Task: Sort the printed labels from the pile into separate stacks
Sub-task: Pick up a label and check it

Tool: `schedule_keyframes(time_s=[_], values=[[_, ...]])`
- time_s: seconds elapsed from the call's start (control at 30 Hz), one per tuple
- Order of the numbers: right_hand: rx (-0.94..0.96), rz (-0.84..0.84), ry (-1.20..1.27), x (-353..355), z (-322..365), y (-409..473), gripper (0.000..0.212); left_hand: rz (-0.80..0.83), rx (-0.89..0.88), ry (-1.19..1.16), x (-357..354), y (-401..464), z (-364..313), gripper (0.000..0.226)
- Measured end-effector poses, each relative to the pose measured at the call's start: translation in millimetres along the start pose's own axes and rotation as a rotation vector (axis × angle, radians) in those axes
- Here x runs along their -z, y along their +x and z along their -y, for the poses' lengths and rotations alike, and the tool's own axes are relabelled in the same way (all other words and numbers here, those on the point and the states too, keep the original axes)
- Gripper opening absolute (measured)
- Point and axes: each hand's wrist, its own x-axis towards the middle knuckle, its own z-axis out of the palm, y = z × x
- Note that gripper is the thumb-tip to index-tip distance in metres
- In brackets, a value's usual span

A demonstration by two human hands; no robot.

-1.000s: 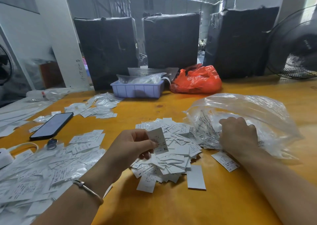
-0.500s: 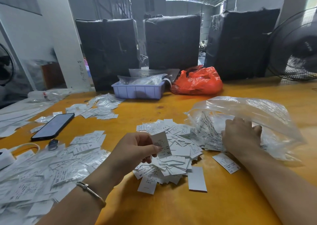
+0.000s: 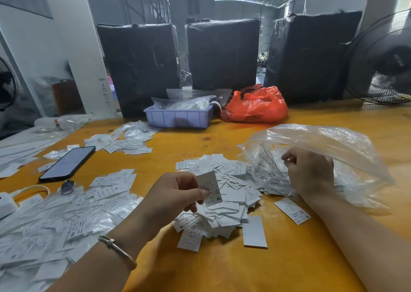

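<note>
The left hand [image 3: 175,193] pinches one XL label [image 3: 210,188] upright between thumb and fingertips, just above the pile [image 3: 224,193] on the table [image 3: 289,258]. The right hand [image 3: 311,171] curls into the clear bag [image 3: 322,149], gripping its plastic. The labels look thin, light and slippery; best pinched by an edge.
</note>
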Motion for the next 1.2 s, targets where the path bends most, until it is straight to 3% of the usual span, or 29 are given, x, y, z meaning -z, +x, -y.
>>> schedule_keyframes(time_s=[0.13, 0.23, 0.4, 0.5, 0.57, 0.67, 0.8, 0.93, 1.07, 1.2], values=[[-0.09, -0.128, 0.354, 6.4, 7.2, -0.5, 0.012, 0.002, 0.003, 0.002, 0.7, 0.1, -0.4, 0.012], [-0.212, -0.123, 0.646, 13.6, 16.7, -4.5, 0.01, -0.003, 0.0, 0.01, 0.3, -1.0, -1.8, 0.014], [-0.414, 0.232, 1.192, 15.7, 40.5, -23.9, 0.011, 0.009, 0.01, -0.029, -0.2, -2.1, -4.8, 0.007], [-0.431, 0.446, 1.373, 15.7, 53.1, -35.2, 0.012, 0.076, 0.0, -0.077, 0.9, -2.8, -7.3, 0.025], [-0.346, 0.5, 1.363, 14.8, 59.9, -43.3, 0.012, 0.127, -0.026, -0.138, 0.4, -3.7, -8.5, 0.03], [-0.067, 0.464, 1.197, 15.5, 68.5, -55.6, 0.013, 0.213, -0.058, -0.181, -2.1, -5.3, -9.7, 0.03], [0.119, 0.477, 1.136, 18.5, 75.5, -64.8, 0.015, 0.186, -0.055, -0.121, -5.5, -6.2, -10.0, 0.026], [0.103, 0.487, 1.152, 20.8, 76.8, -66.1, 0.01, 0.096, -0.075, -0.167, -4.7, -4.7, -8.7, 0.036], [-0.002, 0.64, 1.038, 23.0, 75.5, -61.1, 0.042, -0.006, -0.117, -0.221, -2.3, -4.4, -9.0, 0.03], [-0.019, 0.765, 1.034, 22.8, 73.3, -59.0, 0.037, -0.057, -0.098, -0.28, 1.3, -3.5, -8.4, 0.029]])
